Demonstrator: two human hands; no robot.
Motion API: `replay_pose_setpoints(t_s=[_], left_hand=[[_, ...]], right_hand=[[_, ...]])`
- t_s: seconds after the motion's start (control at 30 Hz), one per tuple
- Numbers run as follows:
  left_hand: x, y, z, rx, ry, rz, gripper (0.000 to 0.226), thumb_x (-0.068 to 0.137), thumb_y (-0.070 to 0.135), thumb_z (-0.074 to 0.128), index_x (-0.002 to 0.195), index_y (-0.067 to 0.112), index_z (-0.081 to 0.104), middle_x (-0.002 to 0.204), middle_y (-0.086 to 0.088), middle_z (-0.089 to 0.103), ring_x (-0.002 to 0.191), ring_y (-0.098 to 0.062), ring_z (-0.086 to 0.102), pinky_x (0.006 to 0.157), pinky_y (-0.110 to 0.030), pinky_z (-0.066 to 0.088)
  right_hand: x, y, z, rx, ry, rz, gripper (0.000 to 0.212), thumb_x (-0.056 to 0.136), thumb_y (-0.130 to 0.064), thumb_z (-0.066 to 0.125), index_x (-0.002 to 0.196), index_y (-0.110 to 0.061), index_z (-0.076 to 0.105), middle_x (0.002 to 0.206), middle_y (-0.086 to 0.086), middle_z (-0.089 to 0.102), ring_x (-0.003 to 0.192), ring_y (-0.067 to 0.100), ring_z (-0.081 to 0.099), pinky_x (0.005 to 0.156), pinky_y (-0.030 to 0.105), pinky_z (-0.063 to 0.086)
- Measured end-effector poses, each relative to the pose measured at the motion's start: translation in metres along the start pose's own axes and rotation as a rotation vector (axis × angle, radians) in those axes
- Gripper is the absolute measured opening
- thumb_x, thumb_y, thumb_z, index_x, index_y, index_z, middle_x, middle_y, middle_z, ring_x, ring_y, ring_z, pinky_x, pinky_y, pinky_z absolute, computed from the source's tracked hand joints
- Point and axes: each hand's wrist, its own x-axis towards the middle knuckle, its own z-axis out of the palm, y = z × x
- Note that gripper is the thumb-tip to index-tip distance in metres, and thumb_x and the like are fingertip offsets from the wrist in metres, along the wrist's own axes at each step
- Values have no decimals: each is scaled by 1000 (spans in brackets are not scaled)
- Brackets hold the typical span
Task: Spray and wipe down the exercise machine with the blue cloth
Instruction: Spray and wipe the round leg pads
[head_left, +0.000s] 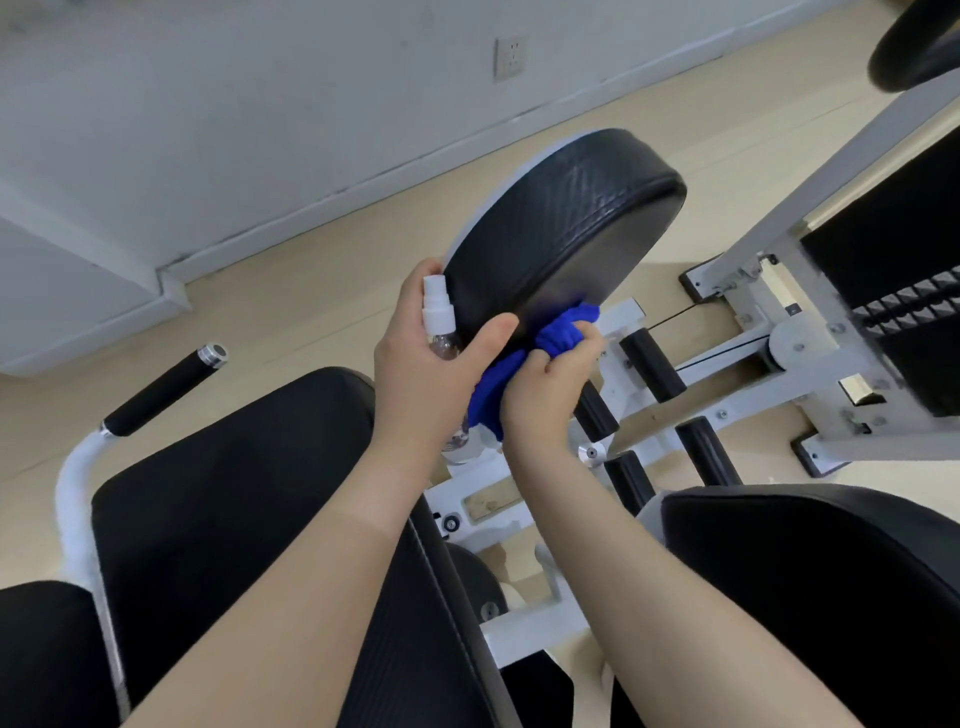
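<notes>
A round black padded cushion (566, 218) of the white-framed exercise machine stands tilted in the middle of the view. My left hand (426, 364) grips a small clear spray bottle (440, 325) with a white nozzle, thumb resting against the cushion's lower edge. My right hand (550, 384) clutches a bunched blue cloth (563, 330) and presses it against the cushion's bottom right edge. Part of the cloth hangs below between both hands.
Two black seat pads lie below, one on the left (249, 499) and one on the right (810, 582). A black foam handle (166, 389) sticks up at the left. Black foot rollers (654, 369), the white frame (779, 353) and a weight stack (904, 306) fill the right. A wall socket (509, 57) sits above.
</notes>
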Motion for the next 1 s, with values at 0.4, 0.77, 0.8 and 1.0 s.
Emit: replay_pose_setpoints(t_s=[0.4,0.77,0.8,1.0], left_hand=[[5,-1,-6,-17,-47,-16,45,72,42,70,110,36,47,84,11,59,65,-14,56,61,-28,51],[-2,0,-5,-4,-38,-2,44,74,38,71,109,47,44,96,10,61,76,-15,59,71,-31,56],[-1,-1,-6,1,-35,-4,47,75,38,70,114,42,44,98,9,60,77,-15,59,72,-32,57],[-1,0,-6,-25,-63,-26,47,76,35,70,113,44,43,90,11,58,71,-13,56,67,-27,53]], right_hand=[[40,33,8,86,-15,436,24,92,-3,42,104,-22,36,93,1,51,71,14,52,75,35,49],[31,36,2,42,33,345,16,92,-14,38,98,-29,39,94,3,55,82,17,53,82,36,49],[35,43,8,-20,-9,483,7,92,-23,37,95,-27,43,98,7,59,86,20,56,86,38,49],[16,48,5,57,-212,654,13,90,-5,36,98,-10,45,95,15,58,87,27,58,70,37,49]])
